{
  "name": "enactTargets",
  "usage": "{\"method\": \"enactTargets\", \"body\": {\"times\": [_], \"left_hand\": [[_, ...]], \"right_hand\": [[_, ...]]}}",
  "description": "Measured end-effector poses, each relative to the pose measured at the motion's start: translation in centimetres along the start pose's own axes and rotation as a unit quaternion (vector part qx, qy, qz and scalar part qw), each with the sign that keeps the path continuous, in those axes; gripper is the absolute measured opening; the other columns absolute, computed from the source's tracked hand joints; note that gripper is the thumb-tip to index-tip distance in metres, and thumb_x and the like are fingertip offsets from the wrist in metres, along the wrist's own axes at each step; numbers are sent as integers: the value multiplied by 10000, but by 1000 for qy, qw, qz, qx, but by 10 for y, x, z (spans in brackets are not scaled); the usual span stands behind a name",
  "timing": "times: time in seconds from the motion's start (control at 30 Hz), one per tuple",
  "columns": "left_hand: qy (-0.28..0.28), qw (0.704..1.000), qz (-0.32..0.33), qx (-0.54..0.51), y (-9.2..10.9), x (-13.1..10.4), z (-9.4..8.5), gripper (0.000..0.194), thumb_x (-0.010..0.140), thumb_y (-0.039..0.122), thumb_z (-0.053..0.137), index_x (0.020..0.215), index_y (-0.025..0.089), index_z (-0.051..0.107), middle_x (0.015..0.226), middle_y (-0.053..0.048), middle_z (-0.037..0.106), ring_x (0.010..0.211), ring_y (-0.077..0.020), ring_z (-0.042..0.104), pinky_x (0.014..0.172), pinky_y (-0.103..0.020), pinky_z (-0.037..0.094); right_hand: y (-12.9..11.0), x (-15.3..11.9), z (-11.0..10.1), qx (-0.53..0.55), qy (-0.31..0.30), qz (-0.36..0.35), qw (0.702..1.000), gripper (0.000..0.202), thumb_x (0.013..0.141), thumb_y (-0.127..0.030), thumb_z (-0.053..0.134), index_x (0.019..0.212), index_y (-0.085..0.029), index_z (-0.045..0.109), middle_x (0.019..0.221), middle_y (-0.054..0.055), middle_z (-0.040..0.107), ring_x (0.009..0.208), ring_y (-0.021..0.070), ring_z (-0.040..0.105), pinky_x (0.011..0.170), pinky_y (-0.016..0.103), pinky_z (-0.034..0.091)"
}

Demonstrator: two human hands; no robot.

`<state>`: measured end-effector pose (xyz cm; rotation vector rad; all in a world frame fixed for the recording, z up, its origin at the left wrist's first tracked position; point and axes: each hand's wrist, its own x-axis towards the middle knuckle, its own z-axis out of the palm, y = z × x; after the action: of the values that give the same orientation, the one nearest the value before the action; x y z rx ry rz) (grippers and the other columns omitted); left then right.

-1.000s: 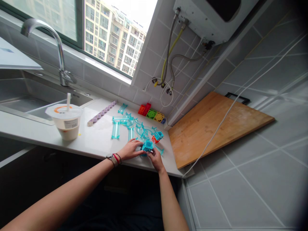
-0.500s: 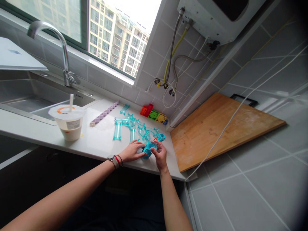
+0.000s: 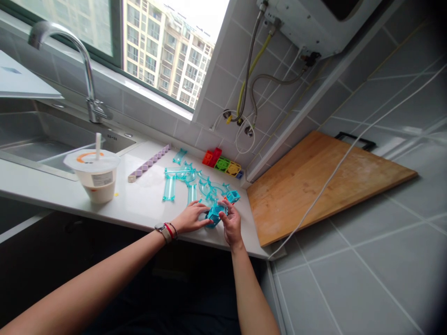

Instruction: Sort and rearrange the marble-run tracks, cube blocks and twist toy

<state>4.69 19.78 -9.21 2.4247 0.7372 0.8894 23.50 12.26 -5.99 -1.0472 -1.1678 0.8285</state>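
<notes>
Tilted the teal block piece [image 3: 216, 213] since the earliest frame, raising right hand [image 3: 232, 226] along its side. Worked over the bench [image 3: 139, 204], near its front edge. Grasped the piece with both hands, left hand [image 3: 190, 218] at its 9 o'clock, right at 4, about equally near. Kept its long axis roughly 7 to 1 o'clock, another teal block [image 3: 232, 196] just beyond at 1.
</notes>
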Motion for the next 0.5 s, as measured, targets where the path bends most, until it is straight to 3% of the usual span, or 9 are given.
{"method": "enactTargets", "body": {"times": [0.5], "left_hand": [[-2, 1000, 0, -1, -1, 1, 2, 507, 920, 622, 628, 1256, 249, 698, 1184, -92, 742, 1191, -291, 650, 1206, -505, 313]], "right_hand": [[-3, 0, 0, 10, -6, 4, 1000, 658, 788, -456, 847, 1357, -206, 631, 1357, 155, 684, 1268, 303, 641, 1066, 462, 527]]}}
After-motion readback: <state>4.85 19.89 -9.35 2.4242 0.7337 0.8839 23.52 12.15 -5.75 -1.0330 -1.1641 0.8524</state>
